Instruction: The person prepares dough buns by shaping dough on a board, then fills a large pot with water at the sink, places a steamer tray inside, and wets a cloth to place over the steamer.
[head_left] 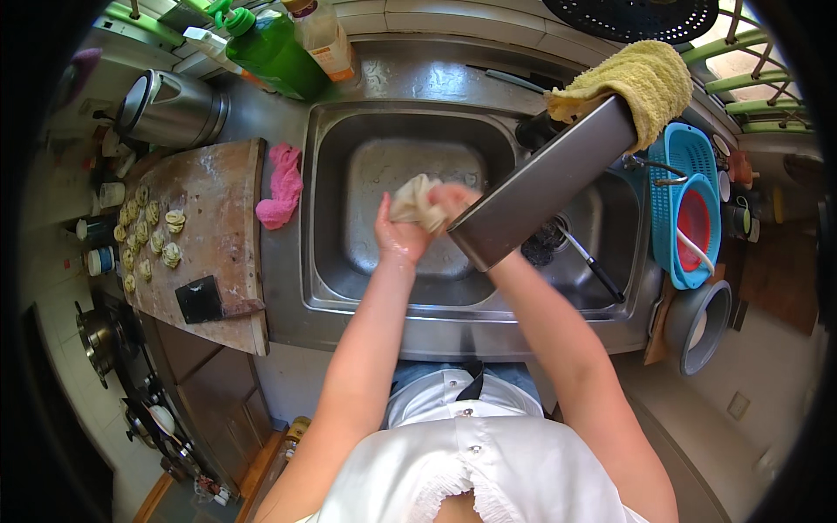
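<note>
A pale, crumpled wet cloth (417, 201) is bunched between my two hands over the left basin of the stainless steel sink (366, 163). My left hand (400, 236) supports it from the lower left, palm turned up and skin wet. My right hand (452, 198) is closed on the cloth's right side and looks blurred. A broad, flat metal bar (543, 183), perhaps the tap's spout, crosses in front of my right wrist and hides part of it. Draped over the bar's far end is a yellow towel (628, 91).
Left of the sink, a wooden board (222, 170) bears several shaped dough pieces (171, 255) and a cleaver (199, 299). A pink cloth (285, 183) lies between. Behind stand a kettle (173, 108) and a green pump bottle (274, 55). Blue baskets (660, 222) stand right; a black-handled tool (598, 271) rests in the right basin.
</note>
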The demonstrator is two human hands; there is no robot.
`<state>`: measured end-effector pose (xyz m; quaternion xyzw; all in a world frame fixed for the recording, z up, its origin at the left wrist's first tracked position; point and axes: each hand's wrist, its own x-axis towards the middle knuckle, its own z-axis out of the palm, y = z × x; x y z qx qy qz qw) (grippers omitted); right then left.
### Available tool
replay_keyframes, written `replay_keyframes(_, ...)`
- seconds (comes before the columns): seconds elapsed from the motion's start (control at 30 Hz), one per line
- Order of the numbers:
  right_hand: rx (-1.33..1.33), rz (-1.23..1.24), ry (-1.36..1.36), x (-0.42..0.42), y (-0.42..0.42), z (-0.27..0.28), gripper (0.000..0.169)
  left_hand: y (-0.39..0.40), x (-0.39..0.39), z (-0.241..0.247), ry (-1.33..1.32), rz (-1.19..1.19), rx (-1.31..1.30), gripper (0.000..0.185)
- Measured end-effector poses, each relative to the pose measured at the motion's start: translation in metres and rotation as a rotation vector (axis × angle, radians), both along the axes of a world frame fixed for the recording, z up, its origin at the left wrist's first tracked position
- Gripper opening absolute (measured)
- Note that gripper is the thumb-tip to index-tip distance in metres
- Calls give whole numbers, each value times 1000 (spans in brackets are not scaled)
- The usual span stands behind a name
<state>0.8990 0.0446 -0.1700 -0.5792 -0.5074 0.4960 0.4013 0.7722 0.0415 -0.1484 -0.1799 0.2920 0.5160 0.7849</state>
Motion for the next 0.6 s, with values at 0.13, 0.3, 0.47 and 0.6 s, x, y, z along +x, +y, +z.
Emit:
replay_keyframes(0.13, -9, 139, -307, -40, -41, 99, 27, 0, 14, -44, -10, -97, 138, 37)
replay_keyframes(0.3, 224, 20, -502, 7, 9, 26, 20, 3, 53, 26, 183, 41, -87, 28)
replay_keyframes(0.47, 416, -9, -254, -22, -22, 66, 22, 12, 21, 8, 247, 35, -24, 31)
replay_keyframes(0.6, 117, -48, -454, -22, -2, 36, 31, 1, 32, 3, 114, 5, 137, 32)
